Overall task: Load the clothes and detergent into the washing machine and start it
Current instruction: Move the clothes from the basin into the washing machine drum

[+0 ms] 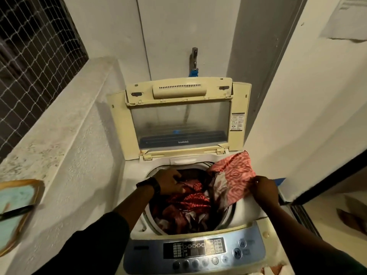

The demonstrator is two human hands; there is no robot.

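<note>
Red patterned clothes (186,203) fill the washing machine (252,217) drum, where our left hand (168,182) presses down, fingers spread; our right hand (265,188) pinches a pink cloth (234,175) draped over the rim.

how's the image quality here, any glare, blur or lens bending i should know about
Head view: dim, warm light; glare washes out the control panel display, so its labels are unreadable; wide-angle bending curves the walls and the window grille; the left hand in the drum and the right hand holding the pink patterned cloth are fairly sharp; the frame's lower-left edge is smeared.
</note>
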